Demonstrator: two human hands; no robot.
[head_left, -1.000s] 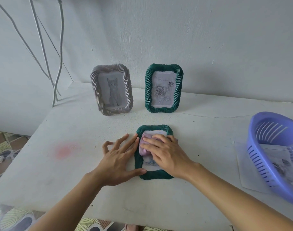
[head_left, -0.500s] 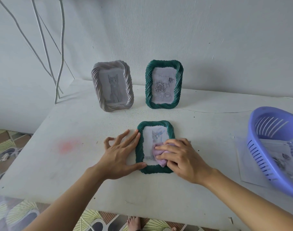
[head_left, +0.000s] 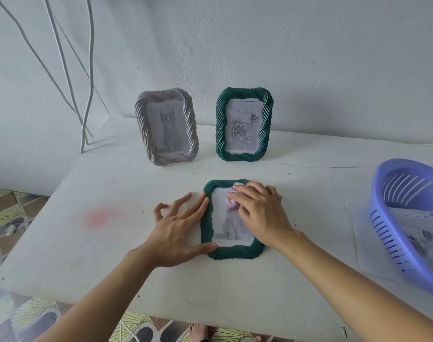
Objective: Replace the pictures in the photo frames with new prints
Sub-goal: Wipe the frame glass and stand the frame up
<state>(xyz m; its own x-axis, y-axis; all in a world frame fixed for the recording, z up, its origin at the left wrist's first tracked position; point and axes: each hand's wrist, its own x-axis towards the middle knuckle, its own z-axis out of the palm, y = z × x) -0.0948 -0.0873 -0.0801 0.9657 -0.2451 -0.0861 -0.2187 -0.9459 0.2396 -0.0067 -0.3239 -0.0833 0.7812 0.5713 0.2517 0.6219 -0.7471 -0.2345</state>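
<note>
A green twisted-rim photo frame [head_left: 231,253] lies flat on the white table [head_left: 87,243] with a cat print behind its glass. My left hand [head_left: 178,230] rests flat on the table, fingers and thumb touching the frame's left edge. My right hand [head_left: 260,213] presses a small pink cloth [head_left: 231,202] onto the upper part of the glass. Two more frames stand at the back by the wall: a grey one [head_left: 166,127] with a cat picture and a green one [head_left: 244,124] with a rose picture.
A purple slotted basket [head_left: 408,218] sits at the right edge over loose paper prints [head_left: 373,245]. White cables [head_left: 87,77] hang at the back left. The table's front edge is near my arms, with tiled floor below.
My right hand has slid the pink cloth from the lower part of the glass up to the top of the frame. The left hand has stayed against the frame's left edge.
</note>
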